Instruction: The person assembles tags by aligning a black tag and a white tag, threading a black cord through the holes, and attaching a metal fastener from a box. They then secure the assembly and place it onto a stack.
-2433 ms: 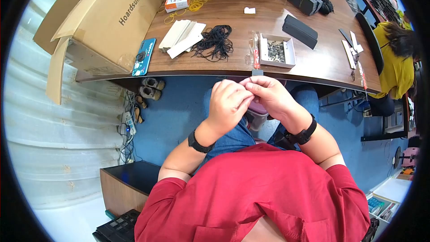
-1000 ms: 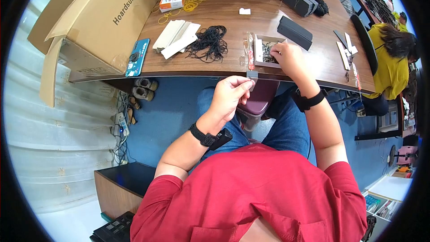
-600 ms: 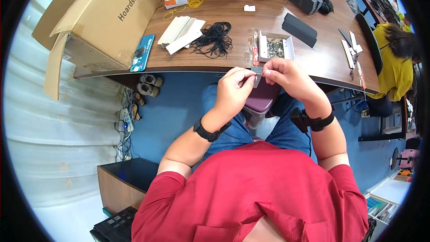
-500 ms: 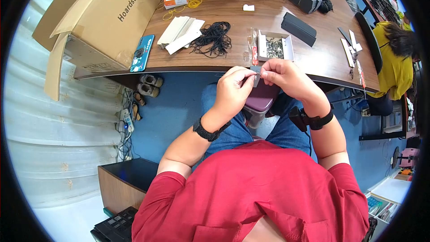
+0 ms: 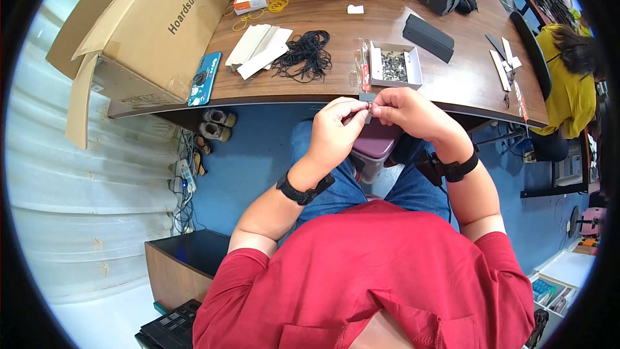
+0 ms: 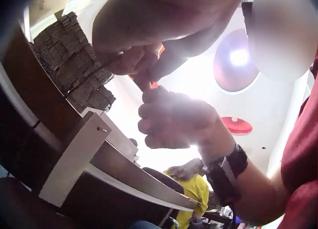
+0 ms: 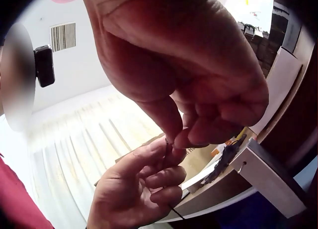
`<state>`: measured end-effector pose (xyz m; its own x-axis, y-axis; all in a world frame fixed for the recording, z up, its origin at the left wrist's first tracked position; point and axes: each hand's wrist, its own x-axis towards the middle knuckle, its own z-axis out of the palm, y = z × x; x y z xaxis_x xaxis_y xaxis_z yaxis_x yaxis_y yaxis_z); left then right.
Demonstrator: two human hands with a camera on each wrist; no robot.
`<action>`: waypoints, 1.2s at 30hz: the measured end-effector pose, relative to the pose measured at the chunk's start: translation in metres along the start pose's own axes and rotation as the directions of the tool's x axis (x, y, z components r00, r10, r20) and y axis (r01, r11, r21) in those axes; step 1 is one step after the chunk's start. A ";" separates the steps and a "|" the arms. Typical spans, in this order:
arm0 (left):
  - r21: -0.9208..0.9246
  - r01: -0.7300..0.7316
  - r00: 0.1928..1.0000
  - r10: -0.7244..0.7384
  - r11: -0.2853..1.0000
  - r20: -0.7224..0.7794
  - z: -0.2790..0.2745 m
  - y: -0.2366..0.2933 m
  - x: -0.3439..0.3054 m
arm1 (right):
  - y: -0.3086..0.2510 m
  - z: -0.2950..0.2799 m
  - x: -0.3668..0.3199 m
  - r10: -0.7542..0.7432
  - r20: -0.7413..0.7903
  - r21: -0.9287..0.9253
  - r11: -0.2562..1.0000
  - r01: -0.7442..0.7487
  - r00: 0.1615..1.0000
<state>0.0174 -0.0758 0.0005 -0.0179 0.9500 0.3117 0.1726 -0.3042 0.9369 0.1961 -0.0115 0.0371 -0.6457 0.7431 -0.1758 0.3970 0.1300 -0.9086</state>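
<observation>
Both hands meet just in front of the table edge. The left hand point(image 5: 332, 132) pinches a thin dark cord between thumb and fingers; the cord's end hangs below the left hand point(image 7: 136, 191) in the right wrist view. Against its fingertips, the right hand point(image 5: 416, 116) pinches the cord too, its thumb and index finger together; whether it also holds a small part cannot be told. Beside the fingertips a grey strip point(image 5: 367, 97) juts out over the table edge, and a small metal piece shows in the strip point(image 7: 271, 179) near one end.
An open white box point(image 5: 418, 70) of small parts stands behind the hands. Left of it lie black cords point(image 5: 307, 55), pale strips point(image 5: 257, 50) and a large carton point(image 5: 161, 32). A dark grey block point(image 5: 428, 38) lies to the right. Another person in yellow point(image 5: 571, 94) sits at right.
The right hand, in the parts box about a second ago, has come back to the left hand. Since the latest earlier frame, the fingertips have drawn slightly closer together.
</observation>
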 end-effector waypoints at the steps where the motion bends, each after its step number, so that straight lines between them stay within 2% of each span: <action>1: -0.056 0.044 0.999 -0.043 0.997 0.021 0.000 -0.002 0.000 | 0.000 0.000 0.000 0.024 0.016 -0.016 1.000 -0.024 1.000; 2: -0.112 0.089 0.995 -0.085 0.990 0.044 0.000 -0.004 -0.001 | 0.000 0.001 -0.001 0.006 -0.009 -0.014 1.000 -0.006 1.000; 4: -0.111 0.116 0.992 -0.109 0.987 0.063 -0.002 -0.007 0.000 | -0.001 0.007 -0.003 -0.031 -0.056 -0.011 0.999 0.030 0.998; 7: -0.160 0.187 0.980 -0.174 0.969 0.093 -0.004 -0.008 0.000 | -0.009 0.018 -0.009 -0.181 -0.265 -0.091 0.983 0.162 0.947; 10: -0.218 0.217 0.974 -0.194 0.952 0.121 -0.002 -0.013 -0.001 | -0.009 0.016 -0.010 -0.301 -0.253 -0.217 0.944 0.249 0.919; 13: -0.266 0.267 0.961 -0.238 0.926 0.139 -0.003 -0.012 0.000 | -0.009 0.016 -0.010 -0.353 -0.261 -0.346 0.903 0.254 0.898; 16: -0.318 0.279 0.960 -0.254 0.906 0.119 -0.003 -0.009 0.000 | -0.004 0.016 -0.011 -0.252 -0.270 -0.216 0.956 0.196 0.930; 19: -0.453 0.329 0.944 -0.305 0.829 0.127 -0.006 -0.005 0.000 | 0.008 0.038 -0.012 -0.164 -0.374 0.224 0.939 0.260 0.913; 20: -0.508 0.353 0.934 -0.328 0.786 0.141 -0.007 -0.003 0.002 | 0.016 0.042 -0.015 -0.065 -0.306 0.421 0.886 0.196 0.950; 22: -0.634 0.396 0.915 -0.346 0.665 0.208 -0.010 0.003 0.005 | 0.019 0.058 -0.022 -0.057 -0.049 0.589 0.805 0.075 0.997; 23: -0.687 0.416 0.904 -0.352 0.595 0.243 -0.012 0.006 0.006 | 0.011 0.067 -0.025 -0.176 0.043 0.667 0.738 0.103 0.983; 24: -0.699 0.412 0.904 -0.356 0.585 0.235 -0.015 0.008 0.008 | 0.028 0.067 -0.024 -0.113 0.200 0.568 0.823 -0.021 0.973; 26: -0.720 0.404 0.904 -0.364 0.564 0.222 -0.023 0.011 0.012 | 0.052 0.068 -0.020 0.038 0.306 0.574 0.790 -0.216 0.951; 29: -0.696 0.262 0.927 -0.375 0.669 -0.011 -0.043 0.013 0.021 | 0.065 0.056 -0.026 0.052 0.357 0.581 0.769 -0.266 0.932; 30: -0.696 0.226 0.927 -0.370 0.681 -0.061 -0.053 0.011 0.023 | 0.064 0.054 -0.029 0.042 0.361 0.655 0.699 -0.285 0.932; 32: -0.735 0.217 0.934 -0.356 0.642 -0.036 -0.068 0.012 0.026 | 0.057 0.051 -0.034 0.023 0.365 0.781 0.537 -0.320 0.931; 36: -0.760 0.260 0.931 -0.365 0.596 0.032 -0.058 0.018 0.023 | 0.031 0.062 -0.023 -0.049 0.114 0.690 0.723 -0.044 0.992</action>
<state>-0.0368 -0.0637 0.0339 -0.0481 0.9972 -0.0565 -0.6500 0.0117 0.7598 0.1832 -0.0655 -0.0099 -0.7349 0.6557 -0.1730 -0.1350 -0.3914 -0.9102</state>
